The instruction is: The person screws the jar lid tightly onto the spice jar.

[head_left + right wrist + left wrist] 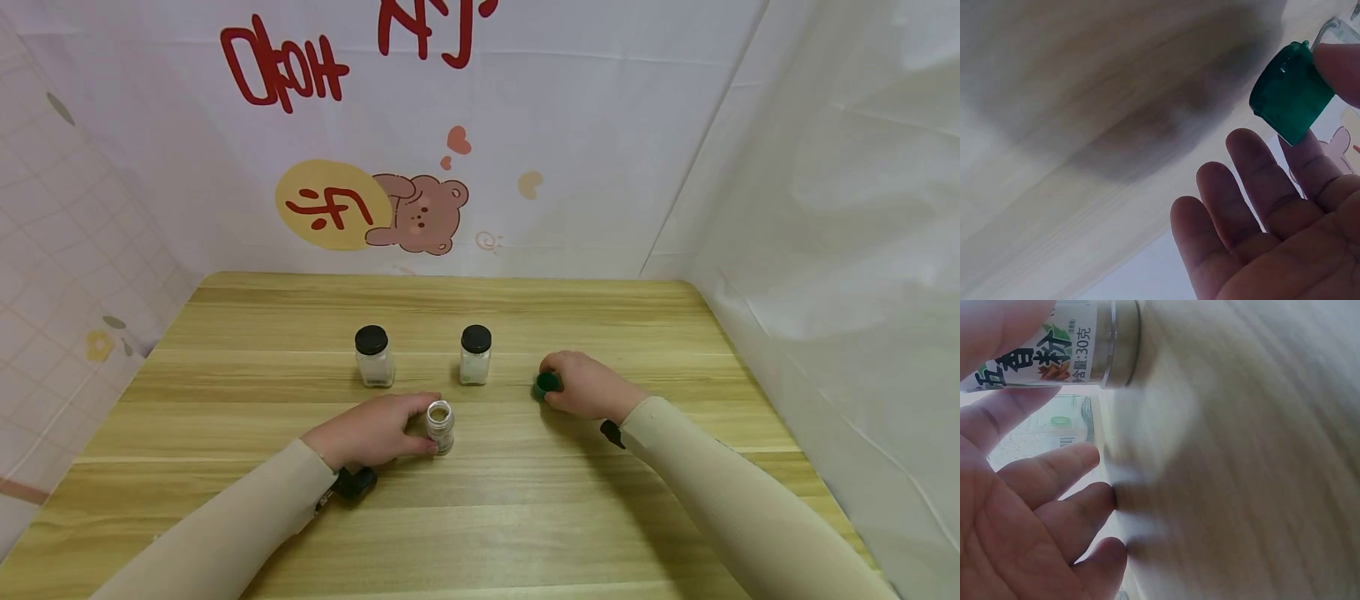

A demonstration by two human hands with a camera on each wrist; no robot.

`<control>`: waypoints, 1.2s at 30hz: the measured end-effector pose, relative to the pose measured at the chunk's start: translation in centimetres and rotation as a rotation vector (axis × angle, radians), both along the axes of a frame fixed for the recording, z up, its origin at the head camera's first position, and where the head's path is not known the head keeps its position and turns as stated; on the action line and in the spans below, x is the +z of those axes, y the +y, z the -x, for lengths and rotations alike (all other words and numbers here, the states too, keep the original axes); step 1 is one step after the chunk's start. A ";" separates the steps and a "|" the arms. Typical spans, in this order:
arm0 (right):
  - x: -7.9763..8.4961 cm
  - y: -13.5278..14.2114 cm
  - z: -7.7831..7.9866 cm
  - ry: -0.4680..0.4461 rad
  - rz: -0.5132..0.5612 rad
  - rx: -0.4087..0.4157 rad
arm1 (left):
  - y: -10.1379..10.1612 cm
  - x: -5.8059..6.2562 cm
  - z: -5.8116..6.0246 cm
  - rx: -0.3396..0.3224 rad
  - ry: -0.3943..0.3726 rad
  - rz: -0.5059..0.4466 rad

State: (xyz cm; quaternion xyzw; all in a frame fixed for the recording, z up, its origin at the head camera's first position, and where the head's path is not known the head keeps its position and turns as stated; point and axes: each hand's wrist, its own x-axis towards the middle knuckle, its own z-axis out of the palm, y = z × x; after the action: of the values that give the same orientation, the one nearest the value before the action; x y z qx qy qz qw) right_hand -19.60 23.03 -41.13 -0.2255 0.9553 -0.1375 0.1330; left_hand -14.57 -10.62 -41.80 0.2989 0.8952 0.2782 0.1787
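Note:
My left hand [375, 429] pinches a small clear spice jar [441, 429] between thumb and forefinger. The jar stands upright on the table with its mouth uncovered, and its label [1041, 353] with Chinese characters shows in the left wrist view. To the right, my right hand [588, 385] pinches a green cap [547, 384] between thumb and forefinger. In the right wrist view the green cap [1291, 90] is tilted, with the other fingers spread beside it. Whether the cap touches the table is hard to tell.
Two black-lidded jars with pale contents stand behind the hands, one on the left [374, 358] and one near the middle [475, 357]. The wooden table [570, 317] meets a white printed backdrop [585, 108] at its far edge, and a white sheet [840, 267] hangs at the right.

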 end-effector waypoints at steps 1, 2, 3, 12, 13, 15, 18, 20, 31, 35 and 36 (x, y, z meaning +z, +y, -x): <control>0.0 0.0 0.0 -0.004 0.006 -0.007 | 0.0 0.0 0.0 0.002 -0.002 0.001; 0.0 -0.1 0.0 -0.007 0.010 -0.014 | 0.0 0.0 0.0 0.003 -0.004 0.001; 0.1 -0.2 -0.1 -0.012 0.014 -0.021 | 0.0 0.0 0.0 0.005 -0.007 0.001; 0.7 -0.9 -0.5 -0.002 0.043 -0.025 | 0.0 -0.1 0.1 -0.004 -0.015 -0.004; 0.8 -1.0 -0.6 0.001 0.047 -0.023 | 0.0 -0.1 0.2 -0.003 -0.016 -0.006; 0.9 -1.3 -0.7 0.009 0.052 -0.022 | 0.0 -0.1 0.1 -0.004 -0.017 -0.008; 1.1 -1.7 -0.9 0.028 0.063 -0.016 | 0.0 -0.1 0.2 -0.004 -0.019 -0.008; 1.2 -1.9 -1.0 0.036 0.071 -0.011 | -0.1 -0.2 0.2 -0.005 -0.016 -0.005; 1.6 -2.8 -1.5 0.052 0.101 0.031 | -0.1 -0.4 0.3 -0.010 -0.024 -0.012; 1.9 -3.2 -1.7 0.051 0.116 0.041 | 0.0 -0.2 0.3 -0.006 -0.030 -0.016; 1.9 -3.3 -1.7 0.053 0.118 0.043 | 0.0 -0.2 0.3 -0.006 -0.030 -0.019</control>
State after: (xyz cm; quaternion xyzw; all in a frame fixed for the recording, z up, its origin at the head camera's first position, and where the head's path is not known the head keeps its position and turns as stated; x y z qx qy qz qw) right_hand -17.88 19.77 -39.23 -0.2570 0.9436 -0.1847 0.0969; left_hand -14.85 -10.60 -41.96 0.2993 0.8888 0.2905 0.1900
